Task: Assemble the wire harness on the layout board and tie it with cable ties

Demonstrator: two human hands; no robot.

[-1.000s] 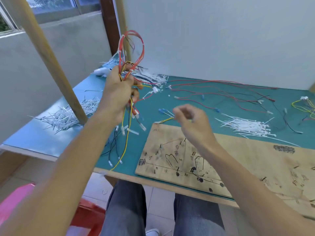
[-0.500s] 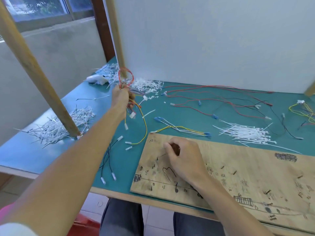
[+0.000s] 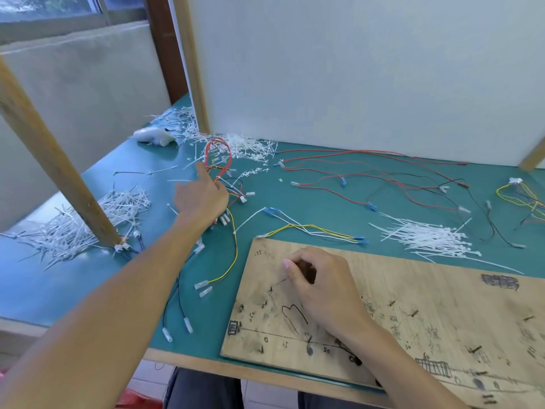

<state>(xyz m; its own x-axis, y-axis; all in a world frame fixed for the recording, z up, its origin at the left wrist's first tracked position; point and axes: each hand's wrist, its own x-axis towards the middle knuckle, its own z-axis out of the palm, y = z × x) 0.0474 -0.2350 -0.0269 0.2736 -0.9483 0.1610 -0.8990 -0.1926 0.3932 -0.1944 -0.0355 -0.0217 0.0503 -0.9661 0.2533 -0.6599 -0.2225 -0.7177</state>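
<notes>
Resting: right hand (image 3: pixel 321 290) on layout board (image 3: pixel 442 293), left hand (image 3: pixel 200 199) on wires (image 3: pixel 236 191).

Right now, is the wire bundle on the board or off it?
Off: the bundle lies on the mat left of the board, by the left hand.

We see both forearms (image 3: pixel 132 290) bare as far as the picture's edge. The left hand (image 3: pixel 202 199) and the right hand (image 3: pixel 321 290) are bare as well. At the bottom edge we see dark grey-blue trousers (image 3: pixel 203 391) of plain cloth, with one leg on each side of a gap.
</notes>
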